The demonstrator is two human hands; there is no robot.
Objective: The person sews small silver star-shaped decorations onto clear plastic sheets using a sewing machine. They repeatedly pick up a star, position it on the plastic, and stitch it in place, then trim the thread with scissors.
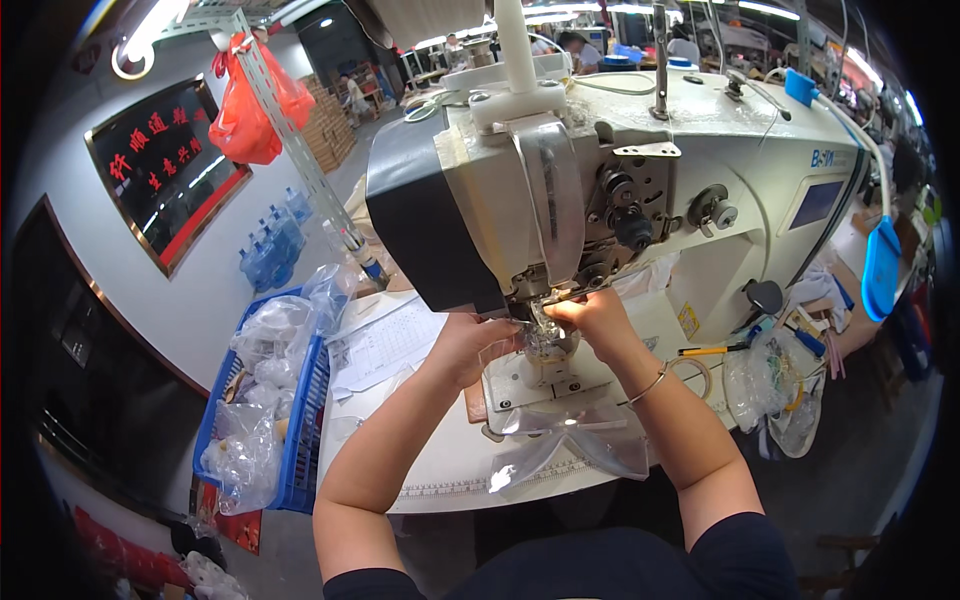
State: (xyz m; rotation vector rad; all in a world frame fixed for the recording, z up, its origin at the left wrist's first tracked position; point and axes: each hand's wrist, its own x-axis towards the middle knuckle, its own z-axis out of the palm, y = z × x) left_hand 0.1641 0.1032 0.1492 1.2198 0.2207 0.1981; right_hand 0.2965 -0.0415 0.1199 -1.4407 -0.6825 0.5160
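Observation:
A white post-type sewing machine (745, 150) with a dark end cover stands in front of me. At its needle, on top of the narrow post (550, 370), sits a small clear plastic piece (540, 338) that glints. My left hand (468, 345) pinches its edge from the left, thumb and fingers closed. My right hand (598, 322) reaches in from the right with fingers curled, closed on the same piece close to the presser foot. Fingertips and needle partly hide each other. Shaped clear plastic pieces (570, 450) lie on the white table (450, 490) below my hands.
On the left, a blue basket (315, 420) full of clear plastic bags adjoins the table. Written paper sheets (385, 345) lie behind my left forearm. To the right are a yellow-and-black pen-like tool (712, 349), a roll of tape (690, 380) and plastic bags (770, 380).

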